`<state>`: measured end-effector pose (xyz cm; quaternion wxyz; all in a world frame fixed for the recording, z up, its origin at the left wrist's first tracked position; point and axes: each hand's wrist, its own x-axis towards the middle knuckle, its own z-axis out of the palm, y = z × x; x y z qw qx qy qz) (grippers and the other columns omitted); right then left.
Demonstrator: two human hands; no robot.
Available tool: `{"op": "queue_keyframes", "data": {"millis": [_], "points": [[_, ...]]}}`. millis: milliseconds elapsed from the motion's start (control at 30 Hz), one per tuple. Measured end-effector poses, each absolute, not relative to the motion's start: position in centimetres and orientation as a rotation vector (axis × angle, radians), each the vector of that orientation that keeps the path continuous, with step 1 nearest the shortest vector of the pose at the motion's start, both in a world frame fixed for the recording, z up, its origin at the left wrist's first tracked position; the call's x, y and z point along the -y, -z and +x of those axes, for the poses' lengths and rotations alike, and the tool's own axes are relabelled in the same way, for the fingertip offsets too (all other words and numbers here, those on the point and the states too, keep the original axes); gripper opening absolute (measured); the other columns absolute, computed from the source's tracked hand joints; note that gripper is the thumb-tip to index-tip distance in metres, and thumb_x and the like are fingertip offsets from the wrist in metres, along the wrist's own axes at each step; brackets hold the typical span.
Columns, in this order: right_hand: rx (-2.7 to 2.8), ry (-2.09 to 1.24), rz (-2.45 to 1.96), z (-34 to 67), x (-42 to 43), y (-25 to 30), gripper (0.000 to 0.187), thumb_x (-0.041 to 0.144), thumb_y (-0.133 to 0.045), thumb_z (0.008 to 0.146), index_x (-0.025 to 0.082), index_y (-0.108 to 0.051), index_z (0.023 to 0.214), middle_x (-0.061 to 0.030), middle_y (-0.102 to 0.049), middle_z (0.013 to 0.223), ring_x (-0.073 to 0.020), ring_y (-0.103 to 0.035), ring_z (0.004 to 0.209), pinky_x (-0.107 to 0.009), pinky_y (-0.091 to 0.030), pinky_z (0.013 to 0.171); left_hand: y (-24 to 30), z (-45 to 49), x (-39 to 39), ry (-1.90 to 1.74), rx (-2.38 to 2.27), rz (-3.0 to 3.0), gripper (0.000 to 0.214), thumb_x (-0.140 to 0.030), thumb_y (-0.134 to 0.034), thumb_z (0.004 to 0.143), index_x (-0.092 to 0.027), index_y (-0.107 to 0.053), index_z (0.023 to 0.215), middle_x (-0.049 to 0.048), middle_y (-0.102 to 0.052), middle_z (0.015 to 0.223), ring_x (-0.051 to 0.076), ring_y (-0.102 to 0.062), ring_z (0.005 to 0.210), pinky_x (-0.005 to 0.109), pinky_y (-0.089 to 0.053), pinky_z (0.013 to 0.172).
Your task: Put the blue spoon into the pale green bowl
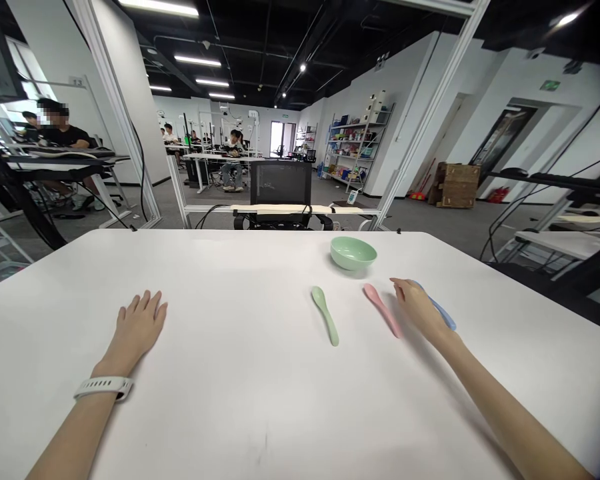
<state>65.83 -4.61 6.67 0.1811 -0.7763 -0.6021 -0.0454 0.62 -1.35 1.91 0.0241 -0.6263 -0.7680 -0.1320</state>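
My left hand (137, 325) lies flat on the white table (240, 400), fingers stretched out, holding nothing; a white watch sits on its wrist. My right hand (419, 308) rests over a blue spoon (443, 313), covering most of it, with the fingers extended and lying flat on top. Just left of that hand lies a pink spoon (383, 309). Further left lies a green spoon (325, 315). A mint green bowl (353, 253) stands beyond the spoons, toward the far edge.
Past the table's far edge stand a black monitor (281, 183) and a metal frame. People sit at desks at the left and in the background. Shelves and a wooden crate stand at the back right.
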Motion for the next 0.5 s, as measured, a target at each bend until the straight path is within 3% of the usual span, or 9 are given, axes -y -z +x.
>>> {"op": "queue_keyframes", "data": {"millis": [200, 333, 500], "points": [[1.859, -0.062, -1.969, 69.0, 2.8, -2.9, 0.053, 0.020, -0.043, 0.106, 0.011, -0.079, 0.144, -0.0222, -0.071, 0.163, -0.0326, -0.064, 0.158, -0.047, -0.047, 0.135, -1.9, 0.6, 1.7, 0.385, 2.373, -1.928, 0.076, -0.043, -0.024, 0.111, -0.008, -0.058, 0.169, 0.0249, -0.051, 0.182, 0.040, -0.044, 0.172, 0.062, -0.034, 0.140], [1.827, -0.131, -1.955, 70.7, 2.0, -0.8, 0.056, 0.026, -0.043, 0.107, 0.008, -0.079, 0.145, -0.0236, -0.069, 0.165, -0.0346, -0.061, 0.161, -0.048, -0.047, 0.136, -1.9, 0.7, 1.9, 0.378, 2.345, -1.925, 0.073, -0.042, -0.025, 0.112, -0.010, -0.060, 0.168, 0.0241, -0.054, 0.180, 0.040, -0.046, 0.170, 0.063, -0.035, 0.138], [1.858, -0.084, -1.885, 71.8, 1.6, -0.1, 0.056, 0.036, -0.042, 0.108, 0.014, -0.082, 0.140, -0.0200, -0.074, 0.159, -0.0372, -0.065, 0.157, -0.053, -0.053, 0.132, -1.5, 0.5, 1.7, 0.337, 2.337, -1.925, 0.074, -0.039, -0.023, 0.113, -0.008, -0.058, 0.169, 0.0243, -0.051, 0.182, 0.041, -0.045, 0.171, 0.065, -0.035, 0.138]]}}
